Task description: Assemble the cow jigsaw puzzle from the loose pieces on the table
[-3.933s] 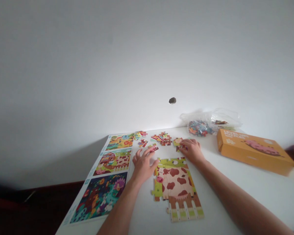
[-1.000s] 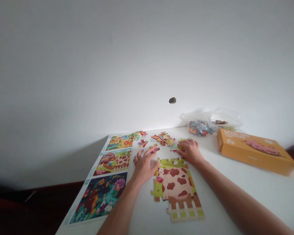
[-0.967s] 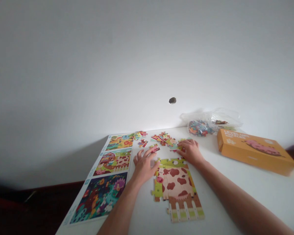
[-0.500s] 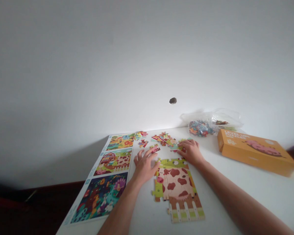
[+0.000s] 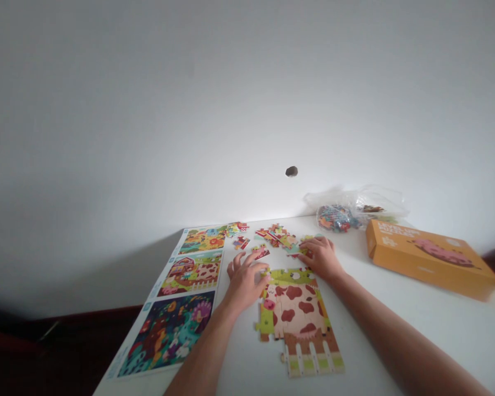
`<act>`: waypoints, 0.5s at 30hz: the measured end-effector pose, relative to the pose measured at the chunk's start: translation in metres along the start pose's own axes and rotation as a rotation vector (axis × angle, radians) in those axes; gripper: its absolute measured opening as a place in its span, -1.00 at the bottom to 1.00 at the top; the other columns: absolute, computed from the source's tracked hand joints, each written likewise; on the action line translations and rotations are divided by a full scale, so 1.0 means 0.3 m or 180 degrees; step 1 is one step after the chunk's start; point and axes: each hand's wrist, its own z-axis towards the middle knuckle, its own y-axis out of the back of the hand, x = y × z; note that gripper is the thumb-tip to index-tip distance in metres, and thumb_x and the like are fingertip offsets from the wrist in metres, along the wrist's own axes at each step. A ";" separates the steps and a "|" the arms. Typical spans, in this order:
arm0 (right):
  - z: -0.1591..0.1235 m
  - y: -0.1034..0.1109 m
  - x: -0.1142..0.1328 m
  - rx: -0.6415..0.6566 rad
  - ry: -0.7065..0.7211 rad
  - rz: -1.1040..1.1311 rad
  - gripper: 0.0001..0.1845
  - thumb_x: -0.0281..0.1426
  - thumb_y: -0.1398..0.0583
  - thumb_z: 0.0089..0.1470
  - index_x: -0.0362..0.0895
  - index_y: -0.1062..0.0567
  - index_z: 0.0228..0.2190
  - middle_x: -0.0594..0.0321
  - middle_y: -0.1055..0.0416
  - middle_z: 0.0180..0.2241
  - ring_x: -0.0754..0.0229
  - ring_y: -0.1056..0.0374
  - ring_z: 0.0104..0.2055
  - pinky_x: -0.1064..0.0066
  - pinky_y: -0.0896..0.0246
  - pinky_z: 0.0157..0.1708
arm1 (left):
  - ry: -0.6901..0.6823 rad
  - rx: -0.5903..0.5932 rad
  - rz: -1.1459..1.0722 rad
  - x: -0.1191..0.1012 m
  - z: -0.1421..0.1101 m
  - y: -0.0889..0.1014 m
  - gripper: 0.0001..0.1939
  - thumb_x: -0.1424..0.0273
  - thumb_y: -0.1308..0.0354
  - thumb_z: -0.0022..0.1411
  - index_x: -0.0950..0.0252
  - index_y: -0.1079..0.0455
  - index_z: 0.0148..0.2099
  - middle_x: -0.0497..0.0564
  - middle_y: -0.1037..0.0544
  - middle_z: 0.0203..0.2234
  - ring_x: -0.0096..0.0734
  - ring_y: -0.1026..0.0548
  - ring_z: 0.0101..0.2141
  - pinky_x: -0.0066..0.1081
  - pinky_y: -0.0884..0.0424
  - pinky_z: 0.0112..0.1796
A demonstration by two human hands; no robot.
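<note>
The white desk (image 5: 396,324) fills the lower half of the frame, and on its left edge lies a long reference sheet (image 5: 181,297) printed with three cartoon scenes. At right sits an orange puzzle box (image 5: 429,258); its pale lettering is too blurred to read.

Lower centre, the part-built cow puzzle (image 5: 297,316) is joined flat card, light but floppy at the seams, so you should slide it, not lift it by an edge. A clear bag of pieces (image 5: 346,212) lies behind the box.

Your left hand (image 5: 244,278) rests flat with fingers spread, its grip closed on nothing, the fingertips just short of a red loose piece (image 5: 260,252). Your right hand (image 5: 322,256) lies curled over pieces at the puzzle's top edge; whether its grip pinches one cannot be told.

The scattered pieces (image 5: 277,236), centre frame, are thin, stiff and nearly weightless. Take each by opposite edges with fingertips, or slide it.
</note>
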 end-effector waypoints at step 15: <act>0.001 -0.006 0.003 -0.0004 0.0046 0.0038 -0.80 -0.23 -0.28 0.09 0.05 -0.60 -0.22 0.25 -0.55 -0.10 -0.02 -0.26 0.00 0.12 0.00 0.08 | 0.0041 0.0031 -0.0044 -0.004 0.002 0.006 -0.75 0.35 -0.22 0.16 -0.01 -0.55 -0.10 -0.12 -0.44 0.15 0.07 -0.15 0.22 0.11 -0.08 0.17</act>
